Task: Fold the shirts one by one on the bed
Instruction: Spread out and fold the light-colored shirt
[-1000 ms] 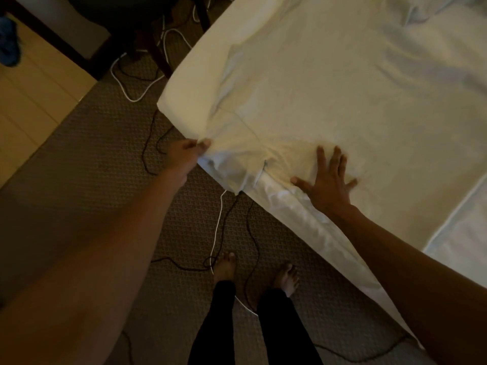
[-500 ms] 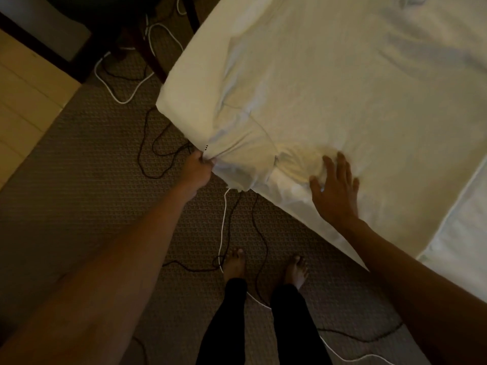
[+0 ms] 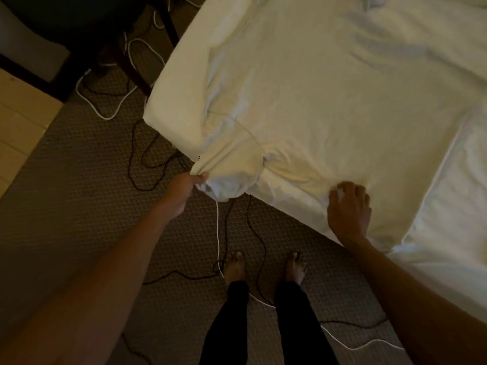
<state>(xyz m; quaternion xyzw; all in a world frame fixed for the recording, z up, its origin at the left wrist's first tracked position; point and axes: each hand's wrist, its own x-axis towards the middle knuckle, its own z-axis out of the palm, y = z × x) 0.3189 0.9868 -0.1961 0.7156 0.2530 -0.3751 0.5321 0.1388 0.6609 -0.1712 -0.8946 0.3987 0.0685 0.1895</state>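
A large cream shirt (image 3: 329, 106) lies spread flat over the white bed (image 3: 174, 101), reaching the bed's near corner. Its sleeve (image 3: 232, 169) hangs off the bed edge. My left hand (image 3: 184, 188) pinches the sleeve's end, pulling it out past the edge. My right hand (image 3: 349, 206) rests on the shirt's near edge with its fingers curled into the fabric; whether it grips the cloth is unclear. The shirt's far end runs out of the frame at the top.
Black and white cables (image 3: 218, 233) trail over the brown carpet (image 3: 79, 193) around my bare feet (image 3: 263, 267). Dark chair legs (image 3: 137, 67) stand near the bed corner. White bedding (image 3: 453, 206) lies to the right of the shirt.
My left hand closed on the sleeve end and pulled it down off the bed edge. My right hand slid right along the shirt's near edge and its flat fingers curled.
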